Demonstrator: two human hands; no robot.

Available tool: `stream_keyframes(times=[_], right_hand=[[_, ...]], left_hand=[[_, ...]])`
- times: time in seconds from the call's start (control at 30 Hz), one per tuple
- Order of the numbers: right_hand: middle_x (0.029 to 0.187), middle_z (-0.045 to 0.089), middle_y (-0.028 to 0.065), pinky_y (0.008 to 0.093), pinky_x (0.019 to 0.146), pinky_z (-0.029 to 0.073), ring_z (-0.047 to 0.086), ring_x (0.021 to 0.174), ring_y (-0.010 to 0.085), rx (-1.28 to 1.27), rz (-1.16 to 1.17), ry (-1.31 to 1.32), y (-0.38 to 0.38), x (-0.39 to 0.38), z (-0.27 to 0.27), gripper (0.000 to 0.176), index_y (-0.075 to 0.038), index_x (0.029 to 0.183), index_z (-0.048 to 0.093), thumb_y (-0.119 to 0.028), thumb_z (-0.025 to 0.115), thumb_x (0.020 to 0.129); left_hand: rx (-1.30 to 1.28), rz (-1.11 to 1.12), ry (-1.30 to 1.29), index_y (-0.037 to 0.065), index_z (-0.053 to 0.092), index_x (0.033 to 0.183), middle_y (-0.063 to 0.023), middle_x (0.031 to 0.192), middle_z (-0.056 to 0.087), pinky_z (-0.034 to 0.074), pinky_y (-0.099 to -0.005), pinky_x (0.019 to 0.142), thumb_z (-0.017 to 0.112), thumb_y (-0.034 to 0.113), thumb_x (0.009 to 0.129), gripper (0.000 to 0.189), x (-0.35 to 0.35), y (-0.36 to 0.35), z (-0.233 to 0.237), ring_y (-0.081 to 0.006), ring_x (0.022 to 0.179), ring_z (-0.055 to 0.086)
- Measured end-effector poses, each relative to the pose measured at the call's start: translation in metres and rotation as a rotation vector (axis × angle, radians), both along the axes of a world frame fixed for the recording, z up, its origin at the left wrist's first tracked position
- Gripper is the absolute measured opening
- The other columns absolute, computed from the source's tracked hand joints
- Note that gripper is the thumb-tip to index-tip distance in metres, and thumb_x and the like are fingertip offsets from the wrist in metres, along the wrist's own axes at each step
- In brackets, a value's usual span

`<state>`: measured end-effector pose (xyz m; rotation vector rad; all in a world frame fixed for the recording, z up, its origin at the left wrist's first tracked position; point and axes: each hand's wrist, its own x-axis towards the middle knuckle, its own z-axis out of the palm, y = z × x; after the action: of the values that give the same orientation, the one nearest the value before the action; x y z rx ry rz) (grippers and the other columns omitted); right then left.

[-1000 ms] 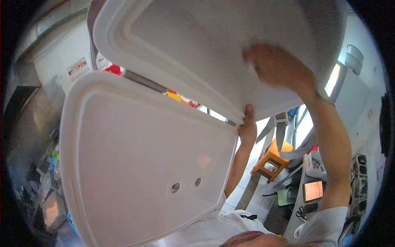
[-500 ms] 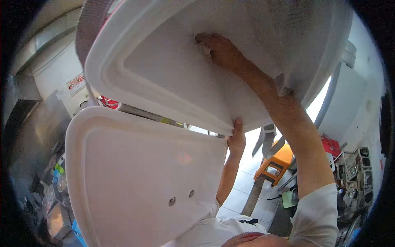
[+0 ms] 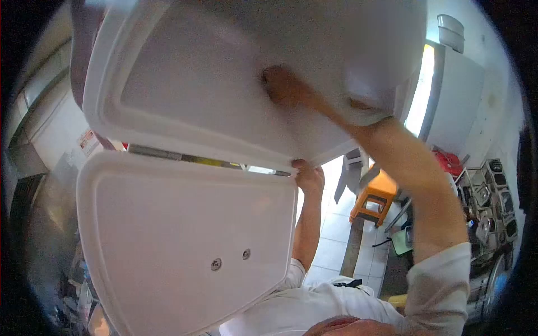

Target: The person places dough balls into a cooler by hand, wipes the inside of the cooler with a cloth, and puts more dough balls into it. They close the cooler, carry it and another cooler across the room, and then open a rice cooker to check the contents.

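Observation:
A large white box [image 3: 185, 73] fills the upper view, its hollow inside facing me. Its white lid [image 3: 168, 224], with two round metal fittings, hangs open below along a metal hinge strip [image 3: 210, 161]. My right hand [image 3: 286, 87] is inside the box against its inner surface, fingers curled and closed; motion blur hides what they hold, if anything. My left hand [image 3: 309, 176] grips the box's lower right rim, near the hinge end. A pale blurred patch covers part of the inside above my right forearm.
An orange stool [image 3: 375, 197] stands on the tiled floor right of my left arm. Farther right are a green container [image 3: 401, 242], a red bag [image 3: 446, 161] and a rack of metal items [image 3: 487, 196]. Stacked white tubs [image 3: 451, 33] are at upper right.
The box and lid appear shifted left in the view. My right hand is slightly lower in the view, still inside the box. My left hand stays at the rim.

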<state>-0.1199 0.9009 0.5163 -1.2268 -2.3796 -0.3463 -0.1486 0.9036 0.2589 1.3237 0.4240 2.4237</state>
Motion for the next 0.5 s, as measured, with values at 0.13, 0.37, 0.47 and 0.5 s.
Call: stream_keyframes(times=[0.13,0.37,0.47,0.5], right_hand=[[0.100,0.070,0.0260,0.0453,0.088,0.053,0.068,0.097,0.0375,-0.448,0.035,-0.239,-0.100,0.012,-0.009,0.021,0.001,0.090,0.071,-0.009,0.063,0.073],[0.089,0.069,0.0253,0.0448,0.068,0.058,0.070,0.078,0.0309,0.009,-0.241,-0.057,-0.085,0.054,-0.079,0.023,0.001,0.077,0.070,-0.019,0.062,0.085],[0.096,0.069,0.0255,0.0461,0.085,0.053,0.068,0.092,0.0345,0.006,-0.023,0.120,-0.154,0.037,-0.192,0.026,0.009,0.090,0.068,-0.015,0.059,0.083],[0.098,0.069,0.0250,0.0461,0.094,0.051,0.067,0.098,0.0349,0.010,0.108,0.144,-0.173,0.038,-0.232,0.029,0.012,0.095,0.067,-0.013,0.057,0.083]], left_hand=[[-0.498,0.088,0.467,0.000,0.052,0.132,-0.0206,0.113,0.063,0.050,-0.0381,0.089,0.061,0.025,0.094,0.046,-0.006,-0.020,-0.012,-0.0289,0.101,0.061],[-0.652,-0.406,-0.343,-0.010,0.057,0.127,-0.0169,0.126,0.059,0.044,-0.0413,0.102,0.063,0.031,0.098,0.051,-0.006,-0.045,0.037,-0.0243,0.114,0.055],[-0.686,-0.431,-0.228,-0.011,0.055,0.128,-0.0183,0.128,0.057,0.045,-0.0416,0.102,0.061,0.029,0.098,0.050,-0.020,-0.031,0.000,-0.0259,0.115,0.056],[-0.691,-0.448,-0.204,-0.011,0.054,0.129,-0.0187,0.128,0.057,0.045,-0.0418,0.102,0.060,0.028,0.098,0.050,-0.022,-0.022,-0.017,-0.0265,0.115,0.056]])
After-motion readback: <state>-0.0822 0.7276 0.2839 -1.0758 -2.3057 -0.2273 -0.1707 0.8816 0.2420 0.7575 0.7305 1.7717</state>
